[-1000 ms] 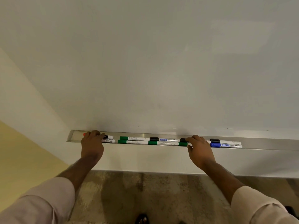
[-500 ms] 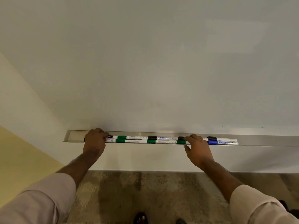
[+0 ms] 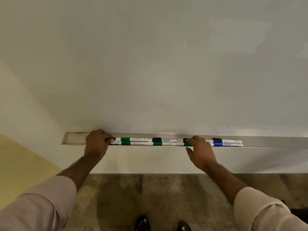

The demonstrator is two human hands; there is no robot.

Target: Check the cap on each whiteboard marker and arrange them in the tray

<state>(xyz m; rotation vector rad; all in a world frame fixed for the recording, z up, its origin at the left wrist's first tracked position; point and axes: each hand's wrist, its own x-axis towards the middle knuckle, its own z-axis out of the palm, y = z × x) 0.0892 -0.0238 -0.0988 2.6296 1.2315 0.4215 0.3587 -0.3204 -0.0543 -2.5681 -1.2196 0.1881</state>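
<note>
A long metal tray (image 3: 275, 142) runs under the whiteboard (image 3: 150, 64). Several markers lie in it end to end in two rows: green-capped ones (image 3: 141, 143) in front, black-capped ones (image 3: 166, 139) behind, and a blue one (image 3: 228, 144) at the right end. My left hand (image 3: 96, 144) curls over the leftmost markers and hides most of them. My right hand (image 3: 200, 151) rests on the rows further right with its fingers laid fairly straight over a green cap and a black cap.
The tray's left end (image 3: 73, 139) holds no markers. Below the board is a white wall, then a mottled brown floor (image 3: 150, 197) where my feet (image 3: 141, 224) show. A yellow wall (image 3: 20, 164) stands at the left.
My left hand slid right along the tray with the leftmost markers, closing the gap to the green ones. The red cap is now hidden. My right hand barely moved.
</note>
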